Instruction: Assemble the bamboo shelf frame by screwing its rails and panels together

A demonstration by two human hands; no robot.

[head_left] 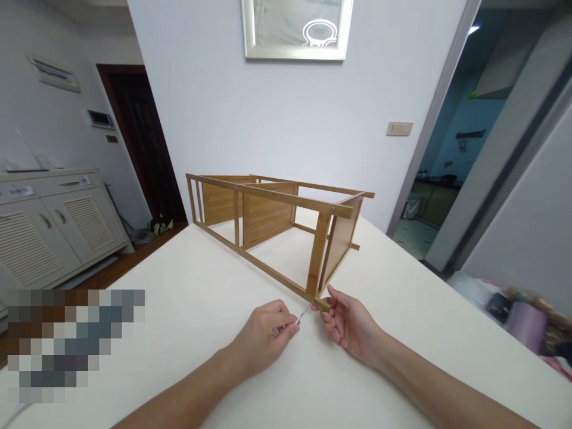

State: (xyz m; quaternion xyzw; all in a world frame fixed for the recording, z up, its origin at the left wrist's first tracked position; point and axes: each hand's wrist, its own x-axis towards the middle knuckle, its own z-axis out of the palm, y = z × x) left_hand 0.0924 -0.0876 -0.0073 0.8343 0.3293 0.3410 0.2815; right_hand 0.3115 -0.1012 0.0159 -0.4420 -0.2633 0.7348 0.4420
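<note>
In the head view, the wooden rack [268,214] lies on its side on the white table [187,322], one end towards the person, the other slanting off to the far left. It looks largely built: legs, crossbars and three panels stand joined into one frame, and a bolt [332,210] shows seated in the upper joint of the near end. The work in hand seems to be the lower joint at that end. There the left hand pinches a thin tool [304,312] between thumb and fingers, its tip at the joint, while the right hand [353,325] grips the end of the lower leg [277,276], thumb above and fingertips below. What is left appears to be this fastening; whether the bolts elsewhere are tight cannot be told. For room, the table is bare in front of the rack and around both hands, so the tool probably has space to turn, though the right hand's fingers sit close to its tip. The rack's far side lies near the wall [201,107], leaving little room there, and its far-left end comes up to the table's edge. A cable [15,412] lies at the lower left, well apart from the work.
</note>
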